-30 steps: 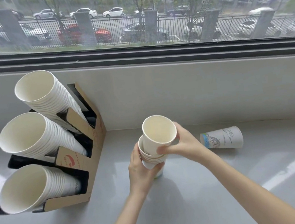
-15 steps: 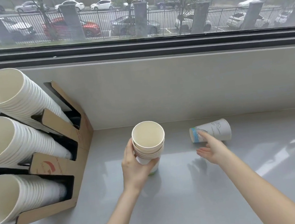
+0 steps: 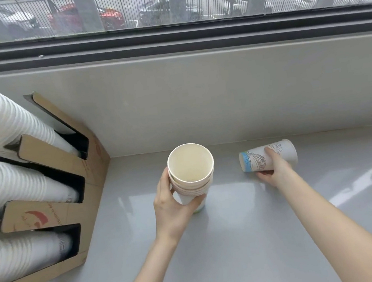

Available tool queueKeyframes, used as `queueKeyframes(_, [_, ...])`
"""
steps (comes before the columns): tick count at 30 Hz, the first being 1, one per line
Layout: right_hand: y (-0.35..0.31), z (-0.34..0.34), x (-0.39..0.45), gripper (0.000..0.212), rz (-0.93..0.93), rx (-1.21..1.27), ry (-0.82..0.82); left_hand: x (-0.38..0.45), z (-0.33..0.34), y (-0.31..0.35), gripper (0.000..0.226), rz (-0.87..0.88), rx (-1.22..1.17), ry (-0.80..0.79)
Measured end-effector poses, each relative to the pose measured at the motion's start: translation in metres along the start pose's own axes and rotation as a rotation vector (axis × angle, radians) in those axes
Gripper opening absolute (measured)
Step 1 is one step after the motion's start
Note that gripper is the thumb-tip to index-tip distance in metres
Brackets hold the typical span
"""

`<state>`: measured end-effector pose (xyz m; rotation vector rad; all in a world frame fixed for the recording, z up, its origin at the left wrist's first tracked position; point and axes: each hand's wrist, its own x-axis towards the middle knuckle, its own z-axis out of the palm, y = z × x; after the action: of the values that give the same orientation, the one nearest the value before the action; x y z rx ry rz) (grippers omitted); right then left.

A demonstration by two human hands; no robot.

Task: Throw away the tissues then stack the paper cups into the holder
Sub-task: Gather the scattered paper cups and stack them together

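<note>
We have our left hand [image 3: 173, 208] wrapped around a short nested stack of white paper cups [image 3: 191, 175], thumb on the near side and fingers curled round the far side, the stack standing upright with its mouth open toward us, roughly in the middle of the pale grey glossy counter [image 3: 249, 238] and near its back edge; whether the stack's base rests on the surface we cannot tell. Over to the right, our right hand [image 3: 274, 168] is closing on a single white paper cup with a blue rim band and line drawing [image 3: 267, 156], which lies on its side just before the back wall, bottom pointing left; the fingers bend over its top and the thumb tucks underneath, so it is pinched between them. At the counter's left edge stands the brown cardboard cup holder with black slots [image 3: 68, 172], and each of its three slanted slots carries a long row of nested white cups [image 3: 12, 188] leaning out toward the left. Stack and lying cup sit well apart
</note>
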<state>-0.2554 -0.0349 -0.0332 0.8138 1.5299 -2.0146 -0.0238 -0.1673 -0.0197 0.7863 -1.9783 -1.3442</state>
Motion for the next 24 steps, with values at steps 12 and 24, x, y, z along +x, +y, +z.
queueKeyframes(12, [-0.01, 0.028, -0.15, 0.041, -0.665, -0.115, -0.772, -0.011, -0.016, 0.006, 0.085, -0.015, -0.019, 0.008])
queueKeyframes(24, [0.05, 0.032, -0.167, 0.076, -0.824, -0.806, -0.823, -0.017, -0.033, 0.008, 0.078, 0.003, 0.013, -0.043])
